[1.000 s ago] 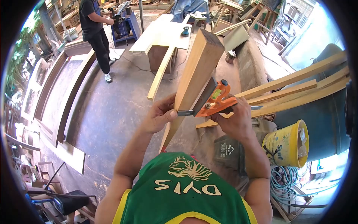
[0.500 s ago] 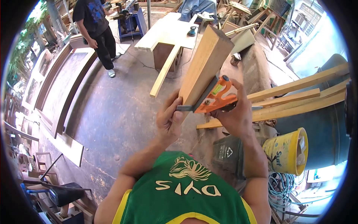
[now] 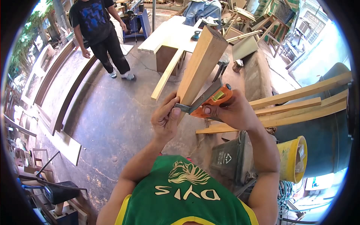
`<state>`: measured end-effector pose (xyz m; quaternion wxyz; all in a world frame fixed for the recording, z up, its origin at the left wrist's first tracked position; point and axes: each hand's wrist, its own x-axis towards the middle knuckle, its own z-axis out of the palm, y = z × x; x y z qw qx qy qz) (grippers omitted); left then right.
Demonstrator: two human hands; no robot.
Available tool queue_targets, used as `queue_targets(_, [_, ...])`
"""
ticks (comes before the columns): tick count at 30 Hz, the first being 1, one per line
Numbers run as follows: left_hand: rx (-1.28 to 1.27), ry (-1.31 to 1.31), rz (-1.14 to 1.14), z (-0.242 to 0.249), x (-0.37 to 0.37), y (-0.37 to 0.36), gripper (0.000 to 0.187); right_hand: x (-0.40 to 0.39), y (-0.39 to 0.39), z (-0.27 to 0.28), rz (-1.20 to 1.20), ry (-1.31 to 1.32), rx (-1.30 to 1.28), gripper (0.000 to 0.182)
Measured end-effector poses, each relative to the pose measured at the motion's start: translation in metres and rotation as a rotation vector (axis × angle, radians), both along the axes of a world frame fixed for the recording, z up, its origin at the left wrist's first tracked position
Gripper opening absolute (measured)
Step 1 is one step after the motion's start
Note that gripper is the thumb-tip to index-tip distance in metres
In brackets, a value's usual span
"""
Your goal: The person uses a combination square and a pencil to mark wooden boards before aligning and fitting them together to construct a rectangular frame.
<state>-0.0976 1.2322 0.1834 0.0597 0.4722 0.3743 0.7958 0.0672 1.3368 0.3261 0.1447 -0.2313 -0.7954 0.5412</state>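
Centrally, the left hand [image 3: 165,119] is gripping the lower part of a long pale wooden plank [image 3: 198,67], fingers curled shut around its edge and the thumb pressing beside the steel blade tip. The plank is slanting from the centre of the frame up toward the upper middle. The right hand [image 3: 232,112] is closing around an orange-handled try square with a grey metal blade [image 3: 210,99], holding its stock flat against the plank's right face while the blade is crossing the plank's near edge. At right, a stack of light timber battens [image 3: 300,103] is lying across a dark blue barrel [image 3: 330,150], with a yellow plastic bucket [image 3: 290,159] below. At upper left, another person [image 3: 99,32] in black clothing is standing on the concrete floor [image 3: 108,112].
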Motion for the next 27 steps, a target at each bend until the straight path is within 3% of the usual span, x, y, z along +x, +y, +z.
queue_targets(5, [-0.056, 0.013, -0.055, -0.007, -0.006, -0.009, 0.037, -0.014, 0.002, 0.016, 0.054, -0.093, 0.056, 0.027])
queue_targets(7, [-0.125, -0.201, -0.29, -0.006, -0.007, -0.015, 0.049, -0.014, 0.007, 0.022, 0.077, -0.169, 0.049, 0.03])
queue_targets(14, [-0.113, -0.278, -0.723, 0.002, -0.038, -0.007, 0.066, -0.015, 0.007, 0.027, 0.136, -0.228, 0.171, 0.029])
queue_targets(16, [-0.268, -0.412, -0.896, -0.003, -0.043, -0.007, 0.071, -0.014, 0.001, 0.027, 0.164, -0.199, 0.117, 0.028])
queue_targets(19, [-0.252, -0.276, -0.885, -0.003, -0.049, 0.0, 0.072, -0.011, -0.004, 0.033, 0.109, -0.302, 0.199, 0.027])
queue_targets(21, [-0.227, -0.288, -0.925, 0.001, -0.049, 0.002, 0.073, -0.005, -0.005, 0.03, 0.086, -0.168, 0.214, 0.023])
queue_targets(27, [-0.303, -0.298, -0.879, 0.01, -0.054, 0.007, 0.075, 0.0, 0.001, 0.028, 0.014, -0.251, 0.215, 0.029])
